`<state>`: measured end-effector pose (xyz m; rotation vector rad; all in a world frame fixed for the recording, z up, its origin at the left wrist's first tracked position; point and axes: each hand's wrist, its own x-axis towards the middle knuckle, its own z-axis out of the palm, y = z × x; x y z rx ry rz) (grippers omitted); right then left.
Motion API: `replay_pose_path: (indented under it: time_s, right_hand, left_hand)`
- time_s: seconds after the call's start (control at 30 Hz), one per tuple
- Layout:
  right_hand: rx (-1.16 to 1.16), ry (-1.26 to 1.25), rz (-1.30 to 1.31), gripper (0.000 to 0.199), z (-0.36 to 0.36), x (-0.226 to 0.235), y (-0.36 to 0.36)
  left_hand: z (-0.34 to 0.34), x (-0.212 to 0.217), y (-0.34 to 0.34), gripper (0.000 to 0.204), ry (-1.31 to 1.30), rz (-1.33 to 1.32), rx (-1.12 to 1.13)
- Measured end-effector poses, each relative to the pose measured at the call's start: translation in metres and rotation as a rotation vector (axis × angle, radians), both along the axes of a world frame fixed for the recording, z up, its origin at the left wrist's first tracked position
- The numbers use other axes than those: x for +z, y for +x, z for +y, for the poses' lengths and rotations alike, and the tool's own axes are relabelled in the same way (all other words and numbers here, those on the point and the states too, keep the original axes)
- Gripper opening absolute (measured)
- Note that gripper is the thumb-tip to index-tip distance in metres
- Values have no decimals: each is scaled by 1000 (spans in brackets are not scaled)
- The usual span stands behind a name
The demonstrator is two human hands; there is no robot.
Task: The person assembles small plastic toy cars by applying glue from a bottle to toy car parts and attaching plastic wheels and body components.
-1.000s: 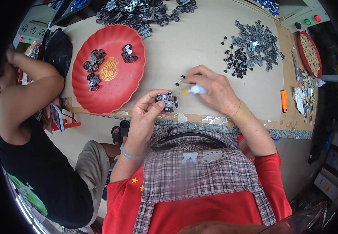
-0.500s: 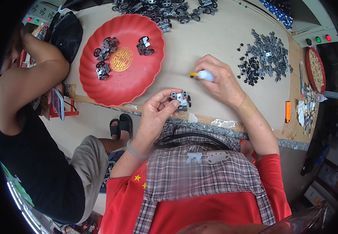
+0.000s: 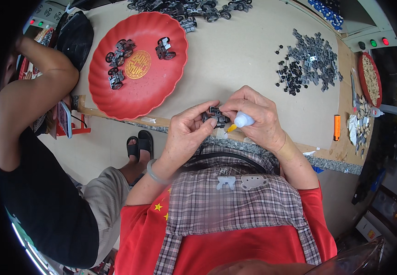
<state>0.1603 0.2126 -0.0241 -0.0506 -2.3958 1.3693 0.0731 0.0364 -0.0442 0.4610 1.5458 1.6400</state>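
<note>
My left hand (image 3: 190, 128) is closed around a small toy car chassis (image 3: 217, 118), dark grey with black wheels, just above the table's front edge. My right hand (image 3: 258, 117) holds a white glue bottle (image 3: 244, 120) with a yellow nozzle. Its thin tip points down beside the chassis. The right thumb and forefinger reach to the chassis too, and they partly hide it. Left of my hands, a red scalloped tray (image 3: 162, 91) holds several wheeled chassis like this one.
Small grey parts (image 3: 315, 59) lie heaped at the right, beside black wheel pieces (image 3: 291, 75). More chassis (image 3: 198, 9) are piled at the far edge. An orange tool (image 3: 337, 127) lies near the right edge. Another person's bent arm (image 3: 38, 91) is at the left.
My right hand has moved left and down to the chassis with the glue bottle. The chassis has been turned in my left hand; its pale face no longer shows.
</note>
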Motion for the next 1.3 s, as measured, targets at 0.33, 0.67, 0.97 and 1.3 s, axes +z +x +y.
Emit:
replay_pose_path:
  time_s: [0.33,0.67,0.97,1.3]
  right_hand:
    - [36,203,31,31,-1,-5,-3]
    - [154,327,28,38,-9,24,-11]
    - [203,-179,-45,19,-11,34,-56]
    - [330,-528,-67,27,-49,36,-138]
  left_hand:
    - [8,0,-3,34,9,116,1]
    - [4,5,4,21,26,119,121]
    - [-10,27,-15,22,132,481,305]
    - [-43,47,-75,18,161,556,520]
